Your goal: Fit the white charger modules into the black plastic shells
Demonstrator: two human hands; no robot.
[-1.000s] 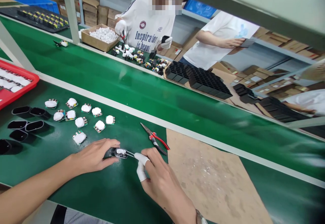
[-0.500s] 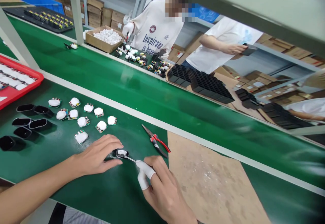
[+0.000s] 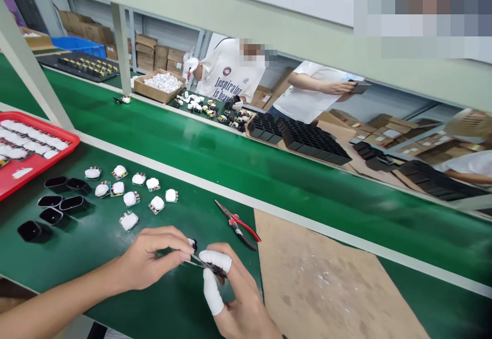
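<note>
My right hand [image 3: 238,293], with white finger cots on thumb and forefinger, pinches dark tweezers [image 3: 213,268] above the green bench. The thumb and fingers of my left hand [image 3: 157,257] close on the tweezers' thin tips. Just behind the fingertips stands a small black housing [image 3: 193,244], mostly hidden, with a bit of white inside. Several small circuit boards topped with white putty-like lumps [image 3: 129,220] lie beyond my left hand. To their left stand several open black housings [image 3: 34,231]. Red-and-black needle-nose pliers [image 3: 238,224] rest beyond my right hand.
A brown cardboard sheet [image 3: 307,277] covers the bench at right. At left is a red tray [image 3: 75,141] of white-topped boards. A green conveyor [image 3: 184,131] runs behind a pale rail. Across it, people work beside black housings [image 3: 315,139] and a box of white pieces [image 3: 154,95].
The tweezers have come out of the black housing. My left hand has moved from beside the housing to the tweezers' tips. The camera view has tilted up.
</note>
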